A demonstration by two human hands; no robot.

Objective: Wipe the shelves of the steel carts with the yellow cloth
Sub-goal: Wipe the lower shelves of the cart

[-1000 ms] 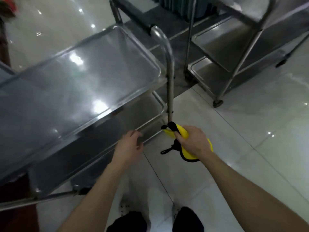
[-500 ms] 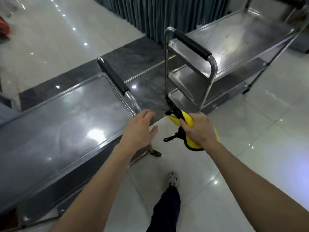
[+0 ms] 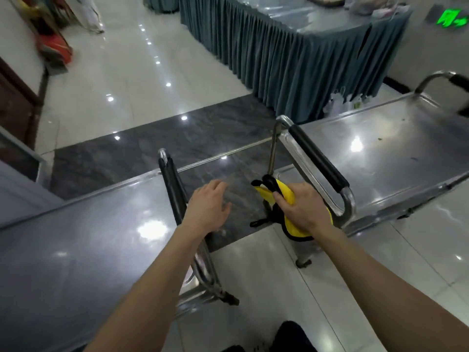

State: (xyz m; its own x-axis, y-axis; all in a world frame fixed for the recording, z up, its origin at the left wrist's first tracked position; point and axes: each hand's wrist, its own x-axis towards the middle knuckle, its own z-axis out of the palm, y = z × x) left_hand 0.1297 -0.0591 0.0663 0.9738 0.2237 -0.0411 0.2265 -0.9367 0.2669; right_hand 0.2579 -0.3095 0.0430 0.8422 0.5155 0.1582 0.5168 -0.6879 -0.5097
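1. Yellow cloth [image 3: 286,192], black-edged, is bunched in my R hand [image 3: 302,209]; fingers curled tight round it, black loop [image 3: 260,221] dangling below.
2. L hand [image 3: 205,207] holds nothing, fingers loosely spread, over the gap betw the two carts, just beside L cart's black handle [image 3: 172,184]. Contact: can't tell.
3. Cloth sits betw the carts, just beside R cart's handle [image 3: 317,158].
4. Key relation: R cart top shelf [image 3: 380,161] lies right & fwd of the cloth hand, past the handle bar; long axis runs off to the right. R hand is nearer.
5. L cart top shelf [image 3: 88,237] lies left, on the L-hand side, no cloth there.
6. My guess: R shelf next, cloth must clear the handle first.
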